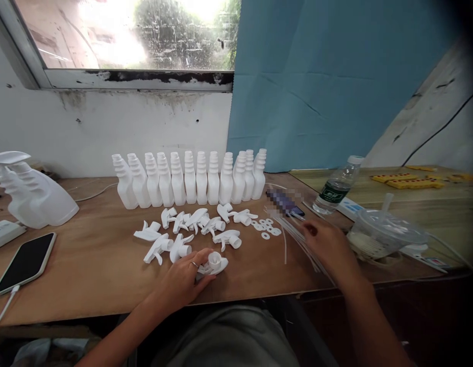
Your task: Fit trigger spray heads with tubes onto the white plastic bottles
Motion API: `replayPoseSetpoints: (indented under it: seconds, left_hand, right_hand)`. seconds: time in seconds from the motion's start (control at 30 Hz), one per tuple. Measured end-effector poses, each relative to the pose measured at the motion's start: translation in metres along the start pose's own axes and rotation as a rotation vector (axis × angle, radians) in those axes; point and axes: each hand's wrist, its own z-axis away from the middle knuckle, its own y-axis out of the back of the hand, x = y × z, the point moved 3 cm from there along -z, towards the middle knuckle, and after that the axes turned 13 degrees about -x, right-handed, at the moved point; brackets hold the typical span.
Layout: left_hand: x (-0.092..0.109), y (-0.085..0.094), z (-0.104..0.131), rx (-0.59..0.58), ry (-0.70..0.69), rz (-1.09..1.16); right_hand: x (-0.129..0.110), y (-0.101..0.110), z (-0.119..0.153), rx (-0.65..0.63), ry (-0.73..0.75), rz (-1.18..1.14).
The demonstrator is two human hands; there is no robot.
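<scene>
My left hand (pixel 192 275), with a ring on one finger, grips a white spray head (pixel 215 262) near the table's front edge, its round collar facing up. Over the thin clear tubes (pixel 299 239) on the right is my right hand (pixel 324 242), fingers bent together at the tubes' upper ends; what they pinch is too small to make out. Several loose white spray heads (pixel 198 219) lie in the middle. Beside them are several small white rings (pixel 266 236). A row of white bottles without tops (pixel 189 178) stands behind.
A phone (pixel 25 262) with a cable lies at the left, near white bottles with spray heads (pixel 41 199). At the right are a water bottle (pixel 333 188), a lidded plastic cup (pixel 377 234), a power strip (pixel 349 206) and yellow pieces (pixel 412 181). Another phone (pixel 285 203) lies behind the tubes.
</scene>
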Motion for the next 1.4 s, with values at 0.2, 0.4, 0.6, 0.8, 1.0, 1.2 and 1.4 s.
replayPoseSetpoints:
  seconds: [0.2,0.4,0.6,0.8,1.0,1.2,1.4]
  left_hand:
    - [0.002,0.002,0.0,-0.025,0.019,-0.037]
    - [0.003,0.003,0.001,-0.017,-0.031,-0.044]
    - [0.001,0.001,0.0,-0.029,-0.038,-0.075]
    - [0.0,0.0,0.0,0.011,-0.087,-0.056]
    - [-0.002,0.0,0.0,-0.026,-0.053,-0.067]
    - [-0.001,-0.001,0.0,-0.022,-0.057,-0.08]
    - [0.001,0.001,-0.001,-0.042,-0.062,-0.073]
  right_hand:
    - [-0.087,0.018,0.007,-0.013,0.222,-1.041]
    - [-0.181,-0.032,0.01,-0.481,0.333,-1.788]
    - [-0.213,-0.066,0.023,-0.788,0.265,-1.989]
    - [-0.21,-0.078,0.024,-0.669,0.197,-1.957]
    - [-0.211,-0.082,0.023,-0.678,0.192,-1.965]
    - [-0.211,-0.082,0.022,-0.659,0.161,-1.979]
    - [-0.214,-0.087,0.026,-0.687,0.222,-1.861]
